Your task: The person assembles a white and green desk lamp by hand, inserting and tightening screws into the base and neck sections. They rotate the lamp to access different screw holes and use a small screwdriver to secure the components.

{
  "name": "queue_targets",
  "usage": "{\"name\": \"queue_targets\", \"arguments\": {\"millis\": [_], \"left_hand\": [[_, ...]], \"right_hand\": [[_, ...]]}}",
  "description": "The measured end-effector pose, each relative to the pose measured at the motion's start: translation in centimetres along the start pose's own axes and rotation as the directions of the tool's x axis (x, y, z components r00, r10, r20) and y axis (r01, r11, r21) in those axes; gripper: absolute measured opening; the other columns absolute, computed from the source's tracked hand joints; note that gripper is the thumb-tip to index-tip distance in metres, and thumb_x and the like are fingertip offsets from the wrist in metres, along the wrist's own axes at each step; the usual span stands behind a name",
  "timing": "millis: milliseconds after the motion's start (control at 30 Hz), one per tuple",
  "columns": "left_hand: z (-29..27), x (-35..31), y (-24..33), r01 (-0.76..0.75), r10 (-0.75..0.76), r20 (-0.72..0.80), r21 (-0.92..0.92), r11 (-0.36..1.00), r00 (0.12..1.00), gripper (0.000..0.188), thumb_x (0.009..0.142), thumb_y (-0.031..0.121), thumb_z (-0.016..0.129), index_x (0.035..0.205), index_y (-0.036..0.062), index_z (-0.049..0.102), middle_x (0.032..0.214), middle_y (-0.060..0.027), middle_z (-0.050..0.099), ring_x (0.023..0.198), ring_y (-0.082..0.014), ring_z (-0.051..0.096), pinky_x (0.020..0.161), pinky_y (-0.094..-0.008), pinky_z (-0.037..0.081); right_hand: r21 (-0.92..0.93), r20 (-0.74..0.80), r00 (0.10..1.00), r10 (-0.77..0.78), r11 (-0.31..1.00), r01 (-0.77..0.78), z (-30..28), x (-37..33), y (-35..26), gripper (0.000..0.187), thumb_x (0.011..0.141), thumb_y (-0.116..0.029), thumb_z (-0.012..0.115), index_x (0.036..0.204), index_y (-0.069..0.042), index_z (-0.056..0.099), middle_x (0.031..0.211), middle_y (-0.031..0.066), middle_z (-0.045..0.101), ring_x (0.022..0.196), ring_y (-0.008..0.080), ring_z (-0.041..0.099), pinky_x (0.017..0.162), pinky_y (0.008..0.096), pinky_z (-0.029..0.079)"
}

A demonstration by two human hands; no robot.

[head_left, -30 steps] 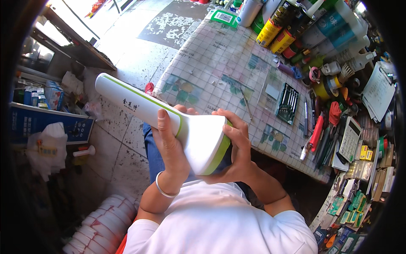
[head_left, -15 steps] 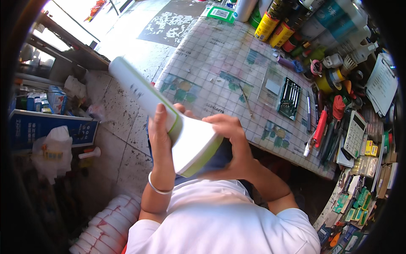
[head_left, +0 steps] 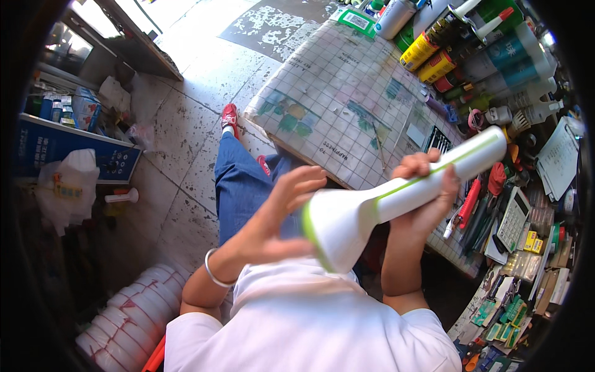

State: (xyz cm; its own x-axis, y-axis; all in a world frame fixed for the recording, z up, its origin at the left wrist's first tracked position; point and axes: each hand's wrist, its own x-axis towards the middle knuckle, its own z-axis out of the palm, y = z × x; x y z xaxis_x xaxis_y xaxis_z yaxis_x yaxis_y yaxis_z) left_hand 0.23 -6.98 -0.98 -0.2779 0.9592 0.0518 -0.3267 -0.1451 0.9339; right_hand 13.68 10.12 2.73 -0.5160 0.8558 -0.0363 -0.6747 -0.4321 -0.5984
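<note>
Head view: one white-and-green torch (head_left: 396, 201) gripped by right hand (head_left: 427, 192); left hand (head_left: 282, 220) open, empty

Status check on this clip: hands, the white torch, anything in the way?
Right hand shut around the white torch handle. Left hand open, palm at the torch's wide head, contact unclear from blur. Torch held above the lap, clear of the cluttered table.

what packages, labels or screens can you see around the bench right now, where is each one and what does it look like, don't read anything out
Yellow spray cans: far edge of the bench, two lying side by side, yellow with red bands.
Green packet: far corner of the gridded mat, flat, green with a white label.
Calculator: right of the right hand, pale grey, small screen.
Blue box: on the floor, far left, long, dark blue with white print.
</note>
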Motion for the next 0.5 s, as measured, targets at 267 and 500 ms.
{"name": "queue_targets", "arguments": {"millis": [267,500], "left_hand": [[3.9,-1.1,-0.3,-0.215,0.216,0.044,0.399,0.891,0.975,0.114,0.058,0.030,0.086,0.141,0.0072,0.010,0.136,-0.0225,0.021,0.122,-0.0367,0.038,0.097,-0.0431,0.040],[4.4,-2.6,-1.4,-0.265,0.272,0.055,0.472,0.841,0.961,0.105,0.055,0.030,0.085,0.135,0.0096,0.019,0.128,-0.0236,0.027,0.110,-0.0414,0.046,0.088,-0.0410,0.045]], "right_hand": [[0.097,-0.158,0.987,-0.040,0.994,0.056,-0.9,-1.6,-0.6,0.032,0.082,-0.024,0.066,0.096,-0.006,0.045,0.078,0.0016,0.046,0.072,0.0117,0.050,0.070,0.0260,0.050],[0.008,-0.253,0.967,-0.015,1.000,0.018,-2.0,-3.6,-0.6,0.032,0.084,-0.032,0.058,0.097,-0.007,0.043,0.074,0.0015,0.043,0.064,0.0106,0.041,0.061,0.0252,0.039]]}}
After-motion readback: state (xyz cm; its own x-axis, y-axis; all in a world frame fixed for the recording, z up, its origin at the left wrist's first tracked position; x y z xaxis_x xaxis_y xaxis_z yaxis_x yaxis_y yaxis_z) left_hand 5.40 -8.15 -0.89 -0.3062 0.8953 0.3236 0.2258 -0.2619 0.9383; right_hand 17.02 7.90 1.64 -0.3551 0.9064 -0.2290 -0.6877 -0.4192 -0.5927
